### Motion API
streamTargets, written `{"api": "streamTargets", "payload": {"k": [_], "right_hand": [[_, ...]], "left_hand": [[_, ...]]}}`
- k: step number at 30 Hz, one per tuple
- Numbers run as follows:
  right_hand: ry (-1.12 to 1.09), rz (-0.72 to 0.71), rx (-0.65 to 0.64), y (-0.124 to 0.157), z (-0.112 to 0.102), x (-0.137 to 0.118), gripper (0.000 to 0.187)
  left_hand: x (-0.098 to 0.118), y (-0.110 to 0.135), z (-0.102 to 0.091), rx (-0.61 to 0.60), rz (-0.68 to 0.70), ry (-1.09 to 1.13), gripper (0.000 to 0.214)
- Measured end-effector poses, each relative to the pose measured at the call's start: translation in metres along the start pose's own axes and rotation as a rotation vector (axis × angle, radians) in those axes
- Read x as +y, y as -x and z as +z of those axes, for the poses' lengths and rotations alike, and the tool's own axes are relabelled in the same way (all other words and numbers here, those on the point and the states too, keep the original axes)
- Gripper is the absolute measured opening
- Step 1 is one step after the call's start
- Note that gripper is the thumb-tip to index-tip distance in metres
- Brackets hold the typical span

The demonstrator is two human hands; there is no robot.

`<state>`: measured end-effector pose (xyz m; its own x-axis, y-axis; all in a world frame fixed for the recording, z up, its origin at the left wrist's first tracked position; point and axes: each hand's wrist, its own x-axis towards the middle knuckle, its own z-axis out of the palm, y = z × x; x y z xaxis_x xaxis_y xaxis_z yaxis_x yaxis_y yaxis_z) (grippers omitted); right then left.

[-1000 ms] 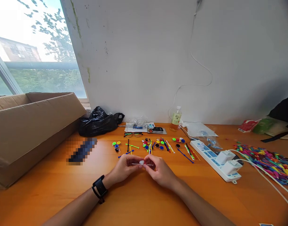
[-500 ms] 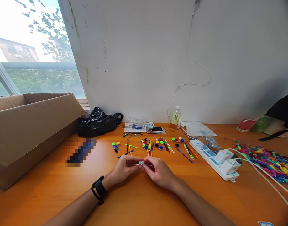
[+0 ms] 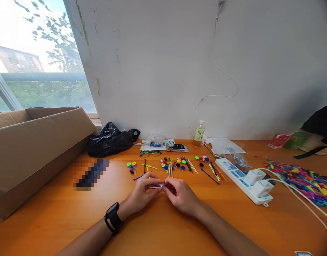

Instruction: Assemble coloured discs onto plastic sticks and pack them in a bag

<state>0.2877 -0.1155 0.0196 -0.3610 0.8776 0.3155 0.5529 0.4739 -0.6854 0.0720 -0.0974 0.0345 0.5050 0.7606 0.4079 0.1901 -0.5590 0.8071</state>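
Observation:
Above the middle of the table, my left hand (image 3: pixel 141 192) and my right hand (image 3: pixel 182 196) meet, fingertips pinched together. Between them is a small white plastic piece (image 3: pixel 161 185) with a thin white rod (image 3: pixel 153 187) running sideways through or behind it; the exact join is hidden by the fingers. Both hands are closed on this piece. Just beyond the fingers lie coloured plastic sticks (image 3: pixel 190 165), some crossed, and small round coloured discs (image 3: pixel 129 164) in loose groups. A blue stick (image 3: pixel 210 176) lies to the right of my right hand.
A cardboard box (image 3: pixel 40 142) and black plastic bag (image 3: pixel 112 140) stand left. Eyeglasses (image 3: pixel 150 154), a phone (image 3: pixel 178 147) and a bottle (image 3: pixel 199 134) are at the back. Right are a power strip (image 3: pixel 242 183) with white cables and a heap of coloured pieces (image 3: pixel 302 181).
The fingers of my left hand have shifted slightly, with one finger now raised behind the white piece. The piece stays between both hands, and the view has tilted a little.

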Motion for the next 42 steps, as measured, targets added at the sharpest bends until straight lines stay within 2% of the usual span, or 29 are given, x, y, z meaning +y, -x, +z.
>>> {"api": "streamTargets", "payload": {"k": [8,19,42], "right_hand": [[0.038,-0.018,-0.001,0.001,-0.001,-0.005,0.015],[0.062,-0.054,-0.016,0.003,0.000,-0.002,0.012],[0.059,-0.080,-0.057,0.006,0.002,-0.008,0.014]], "left_hand": [[-0.002,0.001,0.000,0.038,0.068,-0.104,0.024],[-0.002,0.003,0.000,0.036,0.114,-0.077,0.017],[0.003,0.011,0.004,0.028,0.128,-0.130,0.021]]}}
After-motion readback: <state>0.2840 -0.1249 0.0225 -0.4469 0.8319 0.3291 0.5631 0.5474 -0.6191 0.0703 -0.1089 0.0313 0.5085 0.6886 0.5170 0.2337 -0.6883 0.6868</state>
